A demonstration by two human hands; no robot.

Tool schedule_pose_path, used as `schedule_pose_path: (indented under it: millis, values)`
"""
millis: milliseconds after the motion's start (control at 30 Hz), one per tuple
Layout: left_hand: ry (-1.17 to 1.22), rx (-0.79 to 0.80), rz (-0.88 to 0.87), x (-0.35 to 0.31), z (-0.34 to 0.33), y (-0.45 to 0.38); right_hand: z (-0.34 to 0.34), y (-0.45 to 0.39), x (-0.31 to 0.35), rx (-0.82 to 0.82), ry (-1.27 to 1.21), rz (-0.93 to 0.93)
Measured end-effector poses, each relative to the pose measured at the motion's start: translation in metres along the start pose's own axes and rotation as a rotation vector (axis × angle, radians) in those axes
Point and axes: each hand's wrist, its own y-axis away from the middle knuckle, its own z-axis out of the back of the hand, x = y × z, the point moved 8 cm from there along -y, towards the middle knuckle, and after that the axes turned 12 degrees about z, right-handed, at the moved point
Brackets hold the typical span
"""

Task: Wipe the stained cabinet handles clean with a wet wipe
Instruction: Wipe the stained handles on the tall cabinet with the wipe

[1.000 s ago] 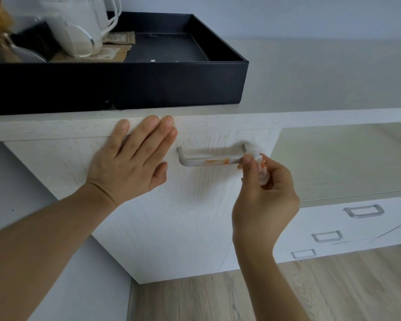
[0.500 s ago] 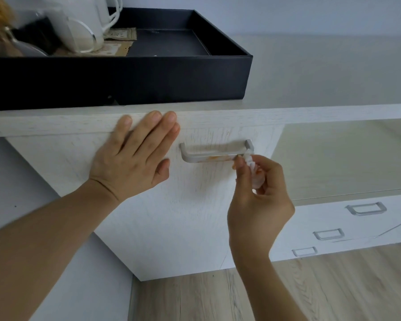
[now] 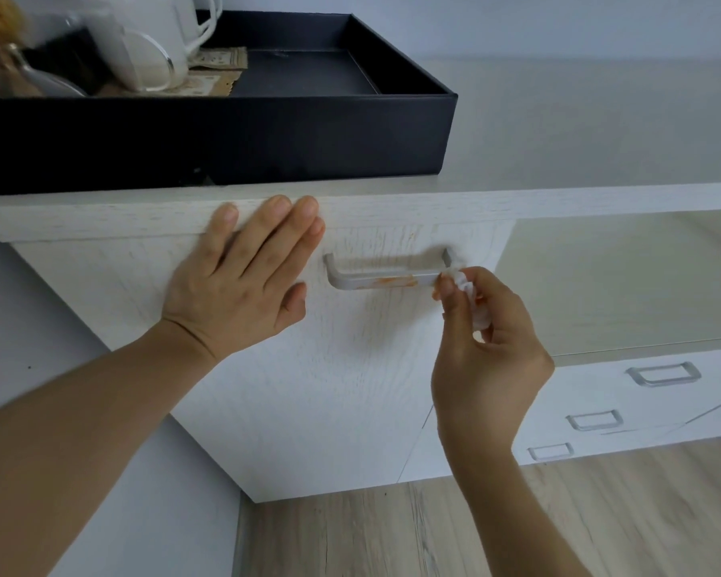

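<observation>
A single head-worn camera looks forward and steeply down from close above the cabinet front (image 3: pixel 309 389), so the tabletop (image 3: pixel 579 131) edge crosses the upper frame and the wooden floor (image 3: pixel 392 535) fills the bottom; wide-angle bending shows.

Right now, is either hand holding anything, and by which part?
The right hand pinches a crumpled wet wipe by its upper end, at the handle's right end. The left hand holds nothing; it rests flat on the cabinet front.
</observation>
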Motion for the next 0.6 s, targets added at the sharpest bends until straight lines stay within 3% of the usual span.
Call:
schedule_pose_path:
  millis: [200,600]
  values:
    - [0.004,-0.002,0.002,-0.001,0.000,0.000,0.002,0.000,0.002,0.004,-0.034,0.011]
    - [0.008,0.003,0.006,-0.001,-0.001,0.001,-0.004,0.009,-0.002,-0.033,-0.132,-0.168]
